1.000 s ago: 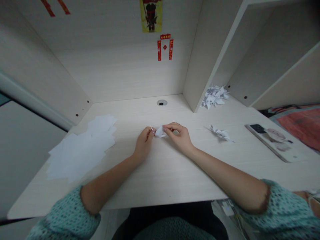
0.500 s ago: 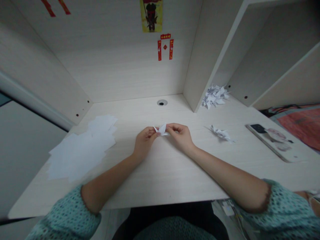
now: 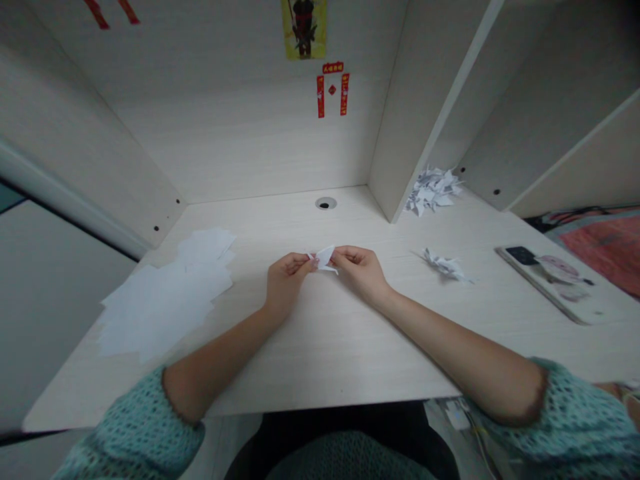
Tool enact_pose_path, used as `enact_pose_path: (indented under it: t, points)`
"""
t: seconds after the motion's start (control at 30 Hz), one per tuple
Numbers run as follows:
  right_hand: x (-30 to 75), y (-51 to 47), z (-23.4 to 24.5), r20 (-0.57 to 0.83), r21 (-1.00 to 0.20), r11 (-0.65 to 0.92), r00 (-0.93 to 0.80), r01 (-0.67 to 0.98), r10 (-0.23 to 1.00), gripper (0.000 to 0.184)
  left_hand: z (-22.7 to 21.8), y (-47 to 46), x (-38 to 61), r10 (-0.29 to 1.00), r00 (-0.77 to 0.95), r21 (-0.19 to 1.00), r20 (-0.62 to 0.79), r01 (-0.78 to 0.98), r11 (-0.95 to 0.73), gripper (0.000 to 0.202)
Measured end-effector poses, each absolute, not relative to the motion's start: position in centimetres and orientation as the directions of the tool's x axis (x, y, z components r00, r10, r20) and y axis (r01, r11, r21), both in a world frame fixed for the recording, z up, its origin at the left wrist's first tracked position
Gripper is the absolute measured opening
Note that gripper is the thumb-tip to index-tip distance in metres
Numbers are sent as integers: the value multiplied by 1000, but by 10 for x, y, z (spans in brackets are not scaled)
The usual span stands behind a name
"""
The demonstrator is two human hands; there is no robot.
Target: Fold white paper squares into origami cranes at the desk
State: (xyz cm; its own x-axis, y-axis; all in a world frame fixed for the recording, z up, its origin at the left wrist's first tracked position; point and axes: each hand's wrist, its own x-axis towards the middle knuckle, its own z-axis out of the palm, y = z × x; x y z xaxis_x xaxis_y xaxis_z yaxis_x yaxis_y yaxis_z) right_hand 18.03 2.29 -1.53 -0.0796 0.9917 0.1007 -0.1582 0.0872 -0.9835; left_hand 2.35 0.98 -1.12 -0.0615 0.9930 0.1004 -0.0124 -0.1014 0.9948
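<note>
White origami figure (image 3: 325, 255), finger-pinched at either side by left hand (image 3: 285, 281) and right hand (image 3: 364, 272) over the desk (image 3: 320, 353): steady with one, shape gently with the other, sparing thin points.

1. Folded paper (image 3: 326, 256), centre: plain white.
2. Paper sheets (image 3: 165, 297), left: plain white.
3. Sleeves (image 3: 145, 417), lower corners: teal, openwork holes.
4. Desk (image 3: 340, 353), mid-frame: pale cream, faint grain.
5. Poster (image 3: 305, 30), top centre: yellow, dark figure.
6. Phone (image 3: 575, 300), right: whitish, black camera block, pinkish print.
7. Cloth (image 3: 603, 243), right edge: coral red, grey border.
</note>
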Motion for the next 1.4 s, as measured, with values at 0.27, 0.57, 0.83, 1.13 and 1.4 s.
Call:
enact_pose_path:
  t: [0.27,0.57,0.83,1.13,1.4]
  points:
    - [181,23,-15,71,-982,56,-76,-182,995,22,-13,13,22,994,-26,994,107,-5,-107,18]
    - [181,21,-14,151,-988,151,-33,-3,988,23,-9,11,22,985,-84,980,152,145,-139,37]
    - [186,11,-4,578,-735,543,-45,406,815,9,-1,1,24,979,66,901,190,385,-201,22]
    - [185,11,-8,593,-718,567,-72,404,802,10,-3,0,26,979,130,946,160,263,-190,26]
    - [185,16,-10,519,-768,488,-44,415,854,16,-7,1,25,977,84,910,194,356,-211,22]
